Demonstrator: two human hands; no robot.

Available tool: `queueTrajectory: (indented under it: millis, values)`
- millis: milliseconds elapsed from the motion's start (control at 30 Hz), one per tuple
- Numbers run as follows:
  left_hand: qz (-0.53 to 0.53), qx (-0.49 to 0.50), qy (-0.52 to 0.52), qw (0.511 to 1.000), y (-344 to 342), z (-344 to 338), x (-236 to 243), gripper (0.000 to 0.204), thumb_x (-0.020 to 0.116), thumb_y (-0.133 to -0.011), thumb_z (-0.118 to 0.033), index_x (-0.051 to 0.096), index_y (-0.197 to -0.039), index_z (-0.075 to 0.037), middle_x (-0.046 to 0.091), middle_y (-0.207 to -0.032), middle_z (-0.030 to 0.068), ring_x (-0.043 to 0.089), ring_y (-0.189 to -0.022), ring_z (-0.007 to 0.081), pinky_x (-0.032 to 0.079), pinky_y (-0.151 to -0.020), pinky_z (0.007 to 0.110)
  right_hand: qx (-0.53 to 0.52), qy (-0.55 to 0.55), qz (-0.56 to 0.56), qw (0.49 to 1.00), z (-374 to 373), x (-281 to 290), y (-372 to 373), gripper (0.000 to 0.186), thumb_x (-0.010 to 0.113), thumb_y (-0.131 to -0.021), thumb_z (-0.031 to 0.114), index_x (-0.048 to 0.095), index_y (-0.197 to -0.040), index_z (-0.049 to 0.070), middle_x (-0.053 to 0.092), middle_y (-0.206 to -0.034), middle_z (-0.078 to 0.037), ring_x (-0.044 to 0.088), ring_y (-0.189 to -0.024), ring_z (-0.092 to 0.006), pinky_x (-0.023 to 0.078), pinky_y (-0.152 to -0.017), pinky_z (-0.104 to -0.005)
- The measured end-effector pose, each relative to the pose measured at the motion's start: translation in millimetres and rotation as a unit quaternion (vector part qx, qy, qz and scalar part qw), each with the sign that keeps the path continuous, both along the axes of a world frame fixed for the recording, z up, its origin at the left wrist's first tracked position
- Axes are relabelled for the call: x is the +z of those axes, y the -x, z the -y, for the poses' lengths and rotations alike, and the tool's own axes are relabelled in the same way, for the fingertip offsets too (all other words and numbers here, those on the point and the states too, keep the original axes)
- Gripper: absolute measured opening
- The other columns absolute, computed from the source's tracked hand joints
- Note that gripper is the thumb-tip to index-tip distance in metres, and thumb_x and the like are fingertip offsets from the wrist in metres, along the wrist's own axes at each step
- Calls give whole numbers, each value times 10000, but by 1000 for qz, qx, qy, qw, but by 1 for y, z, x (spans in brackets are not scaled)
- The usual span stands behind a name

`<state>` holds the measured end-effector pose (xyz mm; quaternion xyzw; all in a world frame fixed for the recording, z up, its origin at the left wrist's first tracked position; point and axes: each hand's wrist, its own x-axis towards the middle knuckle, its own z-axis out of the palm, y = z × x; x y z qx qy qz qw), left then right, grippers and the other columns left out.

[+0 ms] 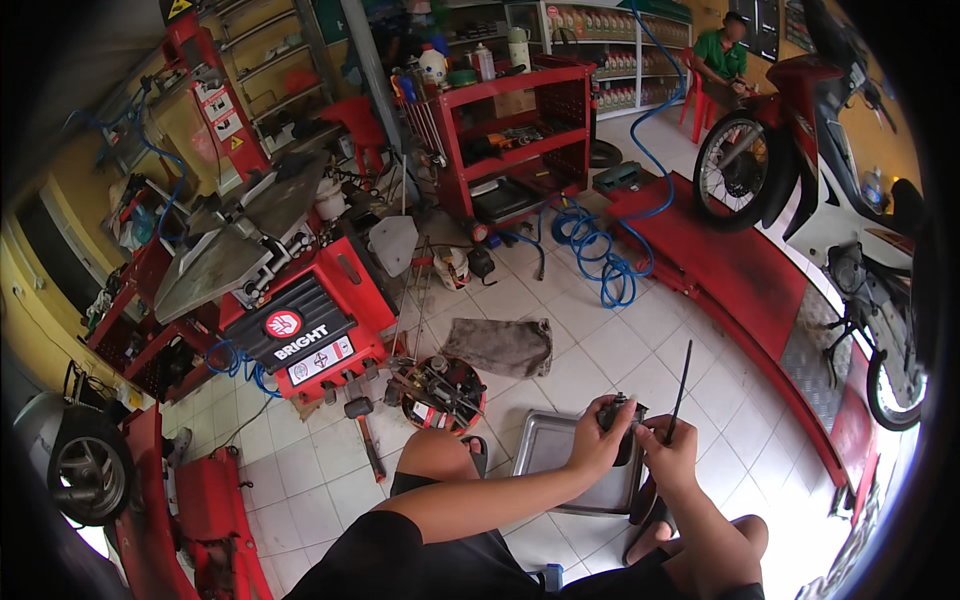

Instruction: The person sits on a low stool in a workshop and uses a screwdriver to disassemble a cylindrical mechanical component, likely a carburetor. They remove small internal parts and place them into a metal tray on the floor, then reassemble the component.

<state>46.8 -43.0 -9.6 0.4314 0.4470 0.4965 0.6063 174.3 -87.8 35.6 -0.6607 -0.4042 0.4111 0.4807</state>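
Note:
In front of my knees, my left hand [602,440] wraps its fingers round a small dark metal part [641,409] that looks like a carburetor; much of it is hidden by the fingers. Close beside it, my right hand [672,450] grips a thin dark rod [682,385] that points up and away from me. The rod's lower end is lost in my fingers, and its kind cannot be made out. Both hands are held above a shallow metal tray [540,446] on the tiled floor.
A round container of tools [442,393], a hammer [366,432] and a grey cloth [497,346] lie ahead to the left. Beyond are a red tyre machine [365,290], red cart [525,75] and blue hose [606,268]. Right, a motorbike [815,150] stands on a red ramp [730,265]; a person [718,58] sits behind.

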Motion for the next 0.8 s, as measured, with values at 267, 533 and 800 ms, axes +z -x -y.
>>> queueTrajectory:
  millis: [267,533,800]
  values:
    - [7,-16,-28,999,-2,-5,0,514,723,-941,-417,598,-1171,26,661,-914,28,588,-828,70,489,-732,229,-11,14,-107,994,6,4,-1,229,760,-884,82,637,-1008,-66,557,-619,12,457,-459,-72,338,-425,-240]
    - [-20,-41,-43,998,-2,-3,-7,575,733,-915,-458,588,-1173,35,695,-902,79,630,-820,117,515,-731,265,-15,-8,-131,991,9,-10,-4,118,712,-898,21,622,-929,-49,506,-571,19,405,-419,-65,316,-404,-239]
    - [-39,-47,-7,998,3,-3,-14,531,738,-923,-423,607,-1192,15,689,-938,31,609,-841,77,494,-730,225,8,100,-313,945,4,-6,-3,132,675,-915,50,583,-820,47,392,-528,52,281,-415,-67,302,-428,-283]
